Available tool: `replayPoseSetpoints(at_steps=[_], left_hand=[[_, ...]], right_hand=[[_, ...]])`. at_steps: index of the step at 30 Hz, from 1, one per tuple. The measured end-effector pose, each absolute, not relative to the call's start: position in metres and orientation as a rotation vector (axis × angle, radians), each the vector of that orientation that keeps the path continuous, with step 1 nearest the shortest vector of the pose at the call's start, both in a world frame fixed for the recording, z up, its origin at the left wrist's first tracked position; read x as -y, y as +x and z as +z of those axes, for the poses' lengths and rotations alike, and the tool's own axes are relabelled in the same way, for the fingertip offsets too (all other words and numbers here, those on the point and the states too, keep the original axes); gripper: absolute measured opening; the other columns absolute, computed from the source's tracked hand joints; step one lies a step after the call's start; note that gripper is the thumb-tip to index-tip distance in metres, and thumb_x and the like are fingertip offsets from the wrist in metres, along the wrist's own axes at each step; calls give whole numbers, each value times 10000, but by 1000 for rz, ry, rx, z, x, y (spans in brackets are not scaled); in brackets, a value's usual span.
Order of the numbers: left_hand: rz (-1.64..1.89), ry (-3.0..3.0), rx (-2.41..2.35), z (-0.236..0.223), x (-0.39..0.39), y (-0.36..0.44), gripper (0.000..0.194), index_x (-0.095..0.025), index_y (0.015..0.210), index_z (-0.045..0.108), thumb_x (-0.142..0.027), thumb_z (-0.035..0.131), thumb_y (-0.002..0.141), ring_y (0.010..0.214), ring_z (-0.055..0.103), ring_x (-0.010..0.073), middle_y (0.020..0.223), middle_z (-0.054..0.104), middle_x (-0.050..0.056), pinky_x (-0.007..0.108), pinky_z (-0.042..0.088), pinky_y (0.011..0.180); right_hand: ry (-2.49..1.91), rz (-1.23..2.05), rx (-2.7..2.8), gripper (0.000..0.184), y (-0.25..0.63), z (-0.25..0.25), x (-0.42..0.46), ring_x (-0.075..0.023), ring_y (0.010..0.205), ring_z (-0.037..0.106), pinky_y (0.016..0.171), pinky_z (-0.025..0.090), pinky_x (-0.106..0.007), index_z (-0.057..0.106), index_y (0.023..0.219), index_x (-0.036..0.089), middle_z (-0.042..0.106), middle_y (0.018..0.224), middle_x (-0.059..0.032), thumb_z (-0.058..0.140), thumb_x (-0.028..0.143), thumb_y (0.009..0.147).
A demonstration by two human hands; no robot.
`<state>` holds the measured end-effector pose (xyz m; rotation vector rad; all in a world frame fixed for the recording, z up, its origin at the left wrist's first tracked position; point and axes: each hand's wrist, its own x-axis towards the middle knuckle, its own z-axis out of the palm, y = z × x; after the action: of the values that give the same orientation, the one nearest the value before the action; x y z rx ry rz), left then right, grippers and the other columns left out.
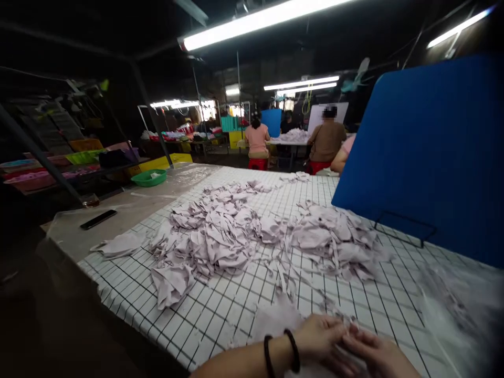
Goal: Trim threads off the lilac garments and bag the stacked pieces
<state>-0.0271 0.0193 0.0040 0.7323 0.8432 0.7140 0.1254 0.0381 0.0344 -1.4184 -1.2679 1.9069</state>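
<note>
My left hand (pixel 321 338), with two dark bands on its wrist, and my right hand (pixel 376 354) meet at the bottom edge of the view. Both pinch a small pale lilac fabric piece (pixel 350 323) between closed fingers. A flat lilac piece (pixel 275 317) lies just left of my hands. A big heap of lilac fabric pieces (pixel 220 233) and a second heap (pixel 334 239) lie farther out on the white grid-patterned table (pixel 220 315).
A blue upright board (pixel 429 152) on a wire stand borders the table at right. A black phone (pixel 98 219) and a green basin (pixel 148 178) sit at far left. A clear plastic bag (pixel 460 304) lies right. Other people sit at tables behind.
</note>
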Motion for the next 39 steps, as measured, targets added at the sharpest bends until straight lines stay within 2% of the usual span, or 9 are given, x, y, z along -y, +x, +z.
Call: replayPoseSetpoints(at_steps=[4,8,11,17,21,25,29,32,39], left_hand=[[663,1064,-1047,32,-7,-42,490,-154,1107,566,-547,382,879,574,598,144,871,650,88,338,504,632],[773,1693,-1435,28,-3,-52,284,-178,1019,607,-377,561,822,842,566,184,870,606,55,333,457,826],[717,1911,-1478,16,4,-51,210,-184,938,616,-309,636,771,950,521,199,950,563,59,335,431,875],[628,1994,-1539,9,9,-42,285,-209,926,620,-399,700,728,911,500,202,935,537,41,338,419,824],[581,1986,-1553,11,9,-40,262,-207,884,626,-413,694,737,908,495,203,924,543,40,327,404,804],[560,1983,-1551,10,9,-40,253,-204,870,641,-428,674,757,916,497,205,927,558,44,329,392,812],[563,1986,-1551,8,8,-40,230,-212,869,656,-422,657,776,913,498,203,910,570,40,330,388,815],[541,1994,-1566,7,7,-40,233,-204,862,666,-425,610,813,899,499,204,892,574,47,330,391,804],[539,2019,-1553,2,5,-41,243,-189,842,685,-418,608,815,895,500,209,856,586,55,322,395,795]], right_hand=[[-1478,1765,1298,329,135,40,-39,-74,455,416,416,284,-209,622,672,139,547,555,16,765,430,617],[-1426,1851,1060,346,146,34,-42,-31,432,308,392,206,-191,586,718,142,517,608,27,799,384,592],[-1390,1881,996,338,149,32,-41,-29,453,331,396,209,-178,591,734,134,502,606,34,815,336,581],[-1387,1817,1040,309,149,33,-39,-29,462,377,402,246,-183,598,710,132,563,658,14,785,356,612],[-1424,1737,1062,329,146,29,-37,-34,441,377,400,241,-187,547,637,146,489,557,59,801,347,577],[-1459,1685,1102,306,140,26,-32,-39,456,404,406,261,-180,574,695,147,523,575,57,802,307,569],[-1455,1675,1190,344,131,27,-25,-102,652,578,581,444,-218,646,907,157,651,769,-3,769,264,604],[-1415,1598,1351,247,124,26,-19,-148,779,618,710,480,-266,673,877,158,679,845,-35,718,279,666],[-1479,1365,1438,246,122,12,-7,-145,671,574,621,463,-263,665,820,160,649,764,-33,713,358,682]])
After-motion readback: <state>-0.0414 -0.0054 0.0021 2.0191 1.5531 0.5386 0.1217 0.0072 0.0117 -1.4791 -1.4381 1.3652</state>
